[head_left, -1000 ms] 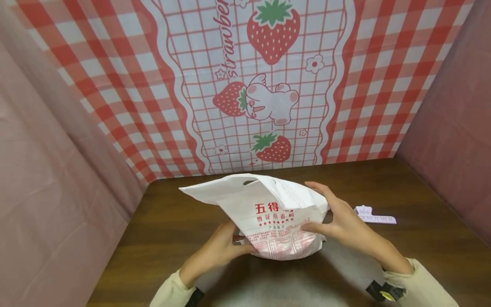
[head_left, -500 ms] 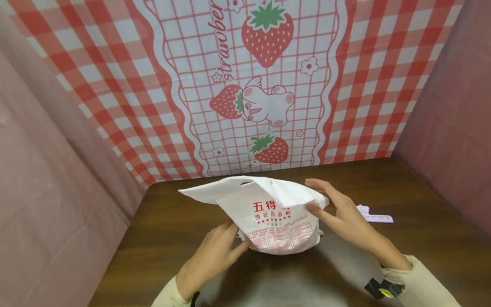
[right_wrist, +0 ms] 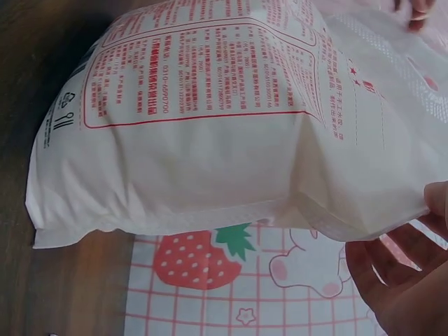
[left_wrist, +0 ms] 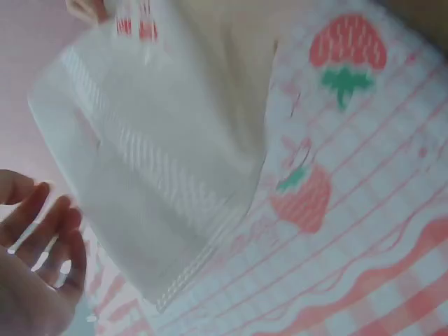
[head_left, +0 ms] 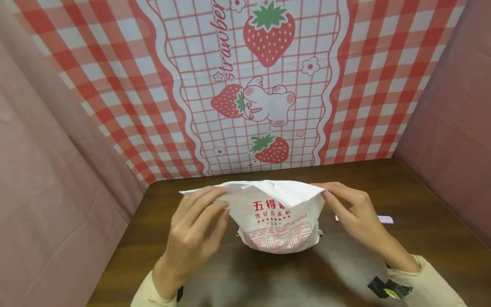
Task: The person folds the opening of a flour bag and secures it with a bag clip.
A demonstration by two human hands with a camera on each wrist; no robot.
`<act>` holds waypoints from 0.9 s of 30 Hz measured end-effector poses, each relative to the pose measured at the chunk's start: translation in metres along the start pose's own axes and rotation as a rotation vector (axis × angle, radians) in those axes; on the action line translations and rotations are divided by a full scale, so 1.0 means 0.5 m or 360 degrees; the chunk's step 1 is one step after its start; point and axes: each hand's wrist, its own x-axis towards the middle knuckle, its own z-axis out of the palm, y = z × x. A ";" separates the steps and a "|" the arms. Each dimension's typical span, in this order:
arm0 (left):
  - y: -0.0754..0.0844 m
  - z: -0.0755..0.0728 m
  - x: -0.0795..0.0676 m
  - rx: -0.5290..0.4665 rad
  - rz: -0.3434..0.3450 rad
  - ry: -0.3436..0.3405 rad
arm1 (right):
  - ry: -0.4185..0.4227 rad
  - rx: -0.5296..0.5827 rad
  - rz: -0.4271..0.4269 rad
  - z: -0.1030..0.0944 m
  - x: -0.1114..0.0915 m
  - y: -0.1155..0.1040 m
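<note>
A white flour bag (head_left: 280, 236) with red printing stands upright on the table, its top flopped over towards the front. At the bag's upper right corner, my right hand (head_left: 362, 215) pinches the edge between thumb and fingers; the right wrist view shows the thumb on one side of the bag (right_wrist: 203, 161) and the fingers on the other. My left hand (head_left: 193, 234) is raised beside the upper left edge with loosely bent fingers. In the left wrist view, that hand (left_wrist: 42, 259) is just off the bag's pale top flap (left_wrist: 161, 189) and holds nothing.
A lilac clip with ruler marks (head_left: 385, 219) lies on the brown wooden table (head_left: 433, 238), partly hidden behind my right hand. Behind the table hangs a red checked strawberry cloth (head_left: 268, 94). Pink curtains (head_left: 50, 170) close off both sides.
My left hand has left the bag's lower left side and risen to its upper left edge. My right hand has shifted up to the top right corner, and the bag's top sits lower.
</note>
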 end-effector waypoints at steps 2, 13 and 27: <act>-0.002 -0.001 0.027 0.0009 0.0043 -0.0001 | 0.0005 0.0026 0.0002 0.001 -0.005 0.021; -0.030 0.056 0.055 0.0227 0.0026 -0.0544 | 0.0020 0.0011 0.0063 0.001 -0.004 0.027; -0.091 0.100 0.110 0.0165 -0.0088 -0.0551 | 0.0188 -0.0168 -0.0058 0.001 -0.004 0.040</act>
